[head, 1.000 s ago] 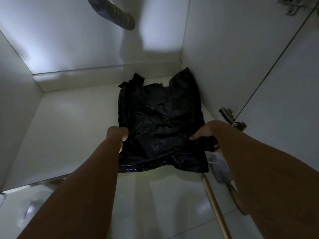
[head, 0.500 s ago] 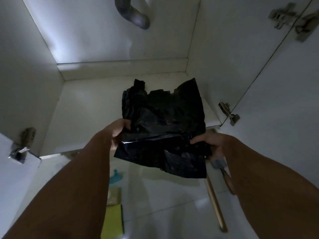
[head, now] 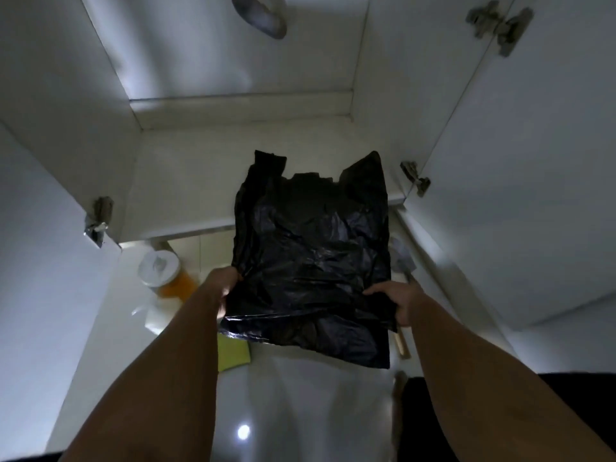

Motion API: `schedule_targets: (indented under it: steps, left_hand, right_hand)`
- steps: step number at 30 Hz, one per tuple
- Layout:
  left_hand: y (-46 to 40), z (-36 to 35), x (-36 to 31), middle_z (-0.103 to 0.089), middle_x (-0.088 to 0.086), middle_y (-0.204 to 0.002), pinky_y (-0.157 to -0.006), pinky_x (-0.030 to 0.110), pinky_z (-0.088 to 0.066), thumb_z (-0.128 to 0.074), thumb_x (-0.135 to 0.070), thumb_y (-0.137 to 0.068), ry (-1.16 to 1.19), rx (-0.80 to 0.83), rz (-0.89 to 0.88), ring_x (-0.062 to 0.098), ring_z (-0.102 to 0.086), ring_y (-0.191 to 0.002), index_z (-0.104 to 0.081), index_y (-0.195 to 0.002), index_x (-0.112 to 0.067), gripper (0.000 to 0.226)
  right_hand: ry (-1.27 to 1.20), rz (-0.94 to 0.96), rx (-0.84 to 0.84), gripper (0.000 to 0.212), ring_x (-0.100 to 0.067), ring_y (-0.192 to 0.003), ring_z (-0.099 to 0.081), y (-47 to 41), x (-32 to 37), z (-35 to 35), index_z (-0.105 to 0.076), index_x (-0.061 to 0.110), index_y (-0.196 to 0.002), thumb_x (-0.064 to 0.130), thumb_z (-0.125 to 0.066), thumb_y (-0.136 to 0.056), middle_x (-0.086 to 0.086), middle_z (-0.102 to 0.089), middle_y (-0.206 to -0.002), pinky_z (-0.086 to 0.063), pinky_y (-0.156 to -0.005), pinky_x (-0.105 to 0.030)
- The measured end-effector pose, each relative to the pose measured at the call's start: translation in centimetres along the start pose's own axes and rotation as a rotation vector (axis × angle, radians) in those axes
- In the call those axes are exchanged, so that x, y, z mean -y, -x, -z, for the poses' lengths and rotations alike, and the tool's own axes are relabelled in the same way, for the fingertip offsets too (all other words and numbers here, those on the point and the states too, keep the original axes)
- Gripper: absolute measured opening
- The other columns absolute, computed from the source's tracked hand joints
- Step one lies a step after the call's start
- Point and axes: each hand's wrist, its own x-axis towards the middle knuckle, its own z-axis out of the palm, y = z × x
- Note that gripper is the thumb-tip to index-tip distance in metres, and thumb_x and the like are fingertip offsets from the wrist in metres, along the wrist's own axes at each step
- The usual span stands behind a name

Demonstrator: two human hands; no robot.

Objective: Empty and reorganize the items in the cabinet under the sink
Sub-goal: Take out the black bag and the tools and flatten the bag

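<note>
A flat stack of black plastic bags [head: 313,258] hangs in the air in front of the open cabinet [head: 186,181], its far end over the cabinet's front edge. My left hand [head: 221,288] grips its near left edge. On the near right edge my right hand [head: 395,300] pinches the plastic. The cabinet floor behind the bags looks bare. A grey drain pipe [head: 263,15] hangs at the top.
On the tiled floor to the left stands an orange jar with a white lid [head: 165,270]. A yellow-green sponge [head: 233,353] lies under the bags. A wooden stick [head: 401,341] lies at the right. Both cabinet doors [head: 520,181] stand open at the sides.
Both hands have pulled the black bags off the cabinet floor and toward me, out over the tiles. The view has drawn back, and the jar and sponge have come into sight.
</note>
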Motion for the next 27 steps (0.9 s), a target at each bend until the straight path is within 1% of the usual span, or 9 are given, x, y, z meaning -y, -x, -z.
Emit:
schedule_targets:
  steps: [2, 5, 10, 14, 16, 18, 20, 22, 27]
  left_hand:
    - [1.2, -0.6, 2.2, -0.06, 0.018, -0.082, -0.067, 0.037, -0.048, -0.041, 0.008, -0.094, -0.027, -0.009, 0.034, 0.029, -0.056, -0.066, -0.056, -0.084, 0.003, 0.018]
    - [1.8, -1.8, 6.1, -0.065, 0.023, -0.091, -0.074, 0.04, -0.052, -0.04, 0.005, -0.095, -0.031, 0.036, 0.098, 0.03, -0.06, -0.071, -0.06, -0.092, 0.006, 0.021]
    - [0.7, -4.3, 12.6, -0.07, 0.025, -0.104, -0.083, 0.048, -0.057, -0.046, 0.001, -0.096, 0.022, 0.136, 0.226, 0.036, -0.069, -0.09, -0.064, -0.11, 0.006, 0.024]
    - [-0.6, -5.9, 16.0, -0.071, 0.025, -0.105, -0.091, 0.053, -0.057, -0.053, -0.001, -0.095, 0.027, 0.143, 0.314, 0.039, -0.071, -0.095, -0.064, -0.108, 0.006, 0.019]
    - [-1.9, -6.4, 17.9, -0.071, 0.024, -0.107, -0.092, 0.053, -0.056, -0.055, -0.005, -0.095, 0.0, 0.158, 0.35, 0.039, -0.071, -0.096, -0.064, -0.11, 0.006, 0.02]
    - [-4.1, -6.7, 19.9, -0.07, 0.022, -0.11, -0.095, 0.053, -0.055, -0.058, -0.008, -0.094, -0.048, 0.147, 0.362, 0.039, -0.07, -0.097, -0.063, -0.118, 0.006, 0.028]
    - [-4.9, -7.1, 20.8, -0.068, 0.019, -0.111, -0.096, 0.047, -0.055, -0.058, -0.01, -0.094, -0.075, 0.152, 0.372, 0.037, -0.068, -0.096, -0.06, -0.12, 0.006, 0.031]
    - [-4.8, -7.7, 21.0, -0.066, 0.015, -0.106, -0.088, 0.041, -0.056, -0.059, -0.013, -0.093, -0.095, 0.12, 0.358, 0.033, -0.065, -0.093, -0.059, -0.116, -0.002, 0.026]
    - [-6.8, -8.3, 21.2, -0.069, 0.014, -0.111, -0.085, 0.038, -0.054, -0.067, -0.043, -0.083, -0.444, -0.066, 0.151, 0.033, -0.066, -0.097, -0.063, -0.119, -0.008, 0.051]
  right_hand:
    - [0.121, -0.03, -0.042, 0.06, -0.041, -0.105, -0.067, -1.5, -2.0, 0.9, -0.065, 0.004, -0.123, 0.011, -0.085, -0.067, -0.021, -0.068, -0.118, -0.057, -0.091, -0.054]
    - [0.292, -0.063, -0.105, 0.043, -0.041, -0.115, -0.059, -1.4, -3.6, 1.0, -0.061, 0.001, -0.124, 0.01, -0.071, -0.084, -0.02, -0.059, -0.13, -0.049, -0.102, -0.046]
    - [0.573, -0.119, -0.127, 0.012, -0.04, -0.129, -0.047, -0.3, -5.1, 0.9, -0.049, 0.004, -0.11, 0.003, -0.049, -0.098, -0.017, -0.047, -0.128, -0.035, -0.083, -0.034]
    - [0.647, -0.134, -0.118, 0.021, -0.038, -0.138, -0.038, -4.8, -7.6, 2.6, -0.054, 0.009, -0.118, 0.003, -0.045, -0.1, -0.021, -0.038, -0.149, -0.03, -0.081, -0.031]
    - [0.604, -0.133, -0.134, 0.027, -0.033, -0.126, -0.052, -6.2, -8.6, 2.8, -0.059, 0.002, -0.123, 0.007, -0.05, -0.099, -0.018, -0.048, -0.144, -0.039, -0.077, -0.03]
    - [0.553, -0.102, -0.196, 0.037, -0.022, -0.095, -0.063, -5.7, -8.5, 2.4, -0.057, 0.0, -0.131, 0.007, -0.054, -0.095, -0.013, -0.062, -0.115, -0.045, -0.061, -0.02]
    - [0.529, -0.092, -0.217, 0.04, -0.026, -0.104, -0.063, -6.4, -8.3, 2.0, -0.055, -0.001, -0.134, 0.003, -0.055, -0.095, -0.015, -0.062, -0.119, -0.044, -0.055, -0.02]
    - [0.512, -0.098, -0.211, 0.038, -0.032, -0.12, -0.058, -7.9, -7.9, 1.5, -0.053, -0.003, -0.134, 0.007, -0.055, -0.097, -0.019, -0.057, -0.133, -0.048, -0.066, -0.022]
    - [0.319, 0.007, -0.312, 0.06, -0.038, -0.125, -0.053, -11.5, -8.5, 1.1, -0.047, -0.001, -0.143, 0.03, -0.065, -0.096, -0.018, -0.054, -0.139, -0.043, -0.103, -0.038]
